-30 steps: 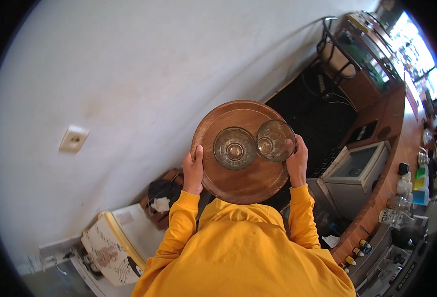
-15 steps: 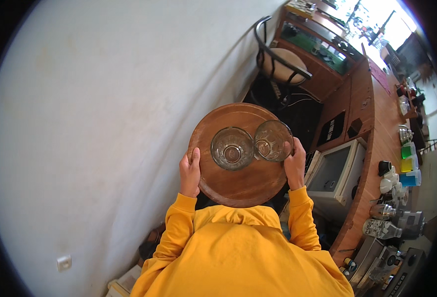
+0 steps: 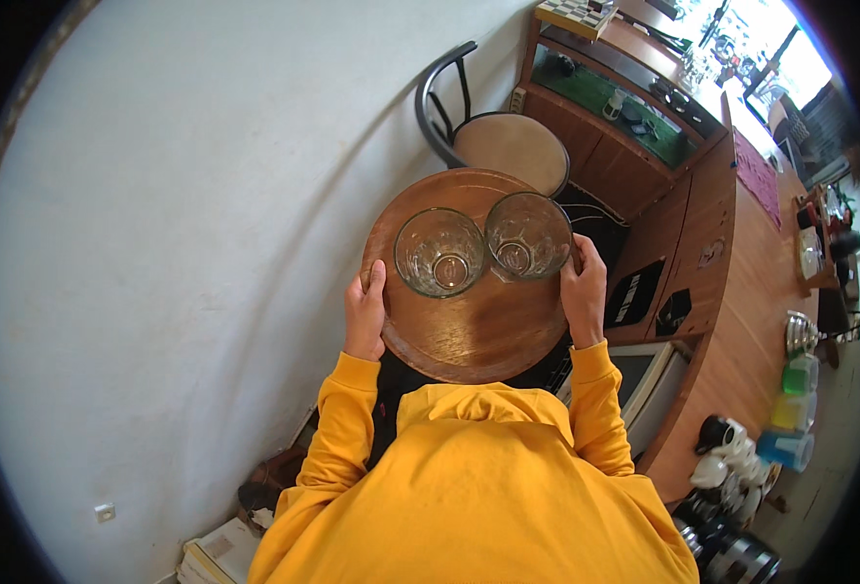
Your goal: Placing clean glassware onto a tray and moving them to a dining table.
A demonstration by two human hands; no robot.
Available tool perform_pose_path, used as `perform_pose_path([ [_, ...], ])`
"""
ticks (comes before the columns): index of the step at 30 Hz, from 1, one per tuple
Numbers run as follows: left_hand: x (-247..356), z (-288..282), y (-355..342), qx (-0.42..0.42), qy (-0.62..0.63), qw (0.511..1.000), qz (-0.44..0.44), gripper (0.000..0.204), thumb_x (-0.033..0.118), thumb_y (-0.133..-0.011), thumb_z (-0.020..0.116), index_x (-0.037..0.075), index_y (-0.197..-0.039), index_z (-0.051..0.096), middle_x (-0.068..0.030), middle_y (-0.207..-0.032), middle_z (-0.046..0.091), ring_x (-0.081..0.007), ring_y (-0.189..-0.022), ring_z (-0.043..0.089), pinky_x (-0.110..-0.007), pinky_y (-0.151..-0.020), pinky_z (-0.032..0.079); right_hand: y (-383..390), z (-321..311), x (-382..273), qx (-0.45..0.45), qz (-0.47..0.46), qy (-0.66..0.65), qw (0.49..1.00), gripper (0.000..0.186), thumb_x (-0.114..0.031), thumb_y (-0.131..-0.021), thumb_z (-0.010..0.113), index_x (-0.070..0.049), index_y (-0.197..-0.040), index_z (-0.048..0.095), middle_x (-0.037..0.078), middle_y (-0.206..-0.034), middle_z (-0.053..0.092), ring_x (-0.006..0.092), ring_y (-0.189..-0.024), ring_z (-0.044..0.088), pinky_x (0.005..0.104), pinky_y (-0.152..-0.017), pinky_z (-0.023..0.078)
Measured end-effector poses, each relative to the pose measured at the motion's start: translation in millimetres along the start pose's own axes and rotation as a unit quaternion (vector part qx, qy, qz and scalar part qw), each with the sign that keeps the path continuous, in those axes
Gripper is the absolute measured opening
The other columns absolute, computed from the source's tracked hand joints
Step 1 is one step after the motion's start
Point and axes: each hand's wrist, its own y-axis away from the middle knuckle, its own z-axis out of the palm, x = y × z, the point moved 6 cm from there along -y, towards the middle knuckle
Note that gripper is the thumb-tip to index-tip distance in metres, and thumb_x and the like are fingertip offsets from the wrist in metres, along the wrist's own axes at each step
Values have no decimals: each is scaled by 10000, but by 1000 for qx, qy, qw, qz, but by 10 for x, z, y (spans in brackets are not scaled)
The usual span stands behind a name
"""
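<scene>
I carry a round wooden tray [image 3: 459, 339] level in front of my yellow-sleeved body. My left hand [image 3: 364, 310] grips its left edge, thumb on top. On the opposite edge, my right hand [image 3: 584, 292] is closed on the rim, its fingertips beside the right glass. Two clear glasses stand on the upper half of the tray: one [image 3: 433, 251] left of centre, the other [image 3: 529, 234] to its right near the rim, very close together. Both appear empty.
A white wall [image 3: 157, 243] runs along my left. Beyond the tray stands a black-framed chair [image 3: 508, 146] before a wooden display cabinet [image 3: 556, 102]. A curved wooden counter [image 3: 731, 331] on my right carries coloured containers [image 3: 792, 413] and cups [image 3: 727, 438]. A small fridge-like box [image 3: 658, 384] sits below it.
The view has swung and advanced toward the chair and cabinet, which now appear larger and further left. The tray sits higher in the picture, with both hands still on it.
</scene>
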Motion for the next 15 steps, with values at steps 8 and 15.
perform_pose_path([
  [8,-30,1235,-369,21,12,1000,-19,396,315,-975,567,-17,-1191,581,-48,-1116,625,-121,-1011,557,-275,-912,437,-1186,-578,387,-51,7,-4,999,202,-83,-934,569,34,-1097,590,122,-972,663,195,-890,624,288,-826,479],
  [15,-46,2157,-1057,3,9,1000,-17,391,315,-974,567,-27,-1162,595,-59,-1089,633,-115,-988,556,-268,-882,446,-2146,-924,767,-3,-34,-10,999,180,-74,-935,558,36,-1070,603,91,-889,656,149,-821,597,273,-754,466],
])
